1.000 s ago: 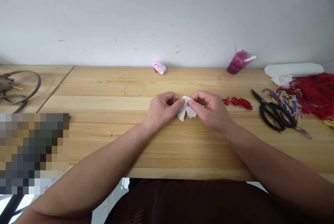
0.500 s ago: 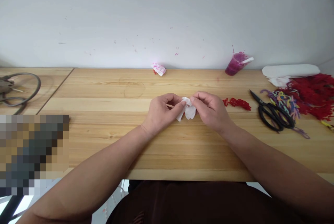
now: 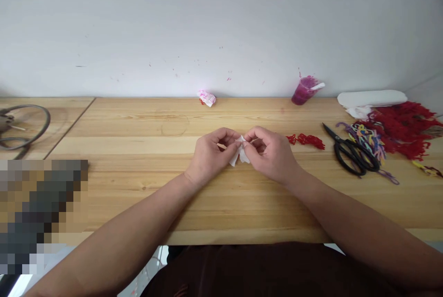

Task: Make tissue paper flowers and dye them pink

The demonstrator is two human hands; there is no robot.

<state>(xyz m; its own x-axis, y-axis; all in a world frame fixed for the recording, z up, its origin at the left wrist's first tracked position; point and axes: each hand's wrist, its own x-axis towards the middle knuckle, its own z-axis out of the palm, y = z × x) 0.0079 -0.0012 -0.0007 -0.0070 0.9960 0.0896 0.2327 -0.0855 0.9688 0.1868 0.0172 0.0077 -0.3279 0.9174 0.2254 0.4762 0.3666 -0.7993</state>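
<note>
Wooden tabletop (image 3: 221, 214), thin white piece (image 3: 244, 157) between both hands (image 3: 209, 156) (image 3: 272, 156), pinched by each

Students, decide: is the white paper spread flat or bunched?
Bunched on top: left hand and right hand pinch the white paper there, its lower ends apart.

A craft workspace, by its scissors (image 3: 341, 140) and (mostly red) yarn (image 3: 403, 121).

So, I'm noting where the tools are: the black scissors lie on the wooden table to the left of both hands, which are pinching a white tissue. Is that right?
Not quite: the head view shows the black scissors to the right of both hands. They do lie on the wooden table, and the left hand and right hand are pinching a white tissue.
</note>
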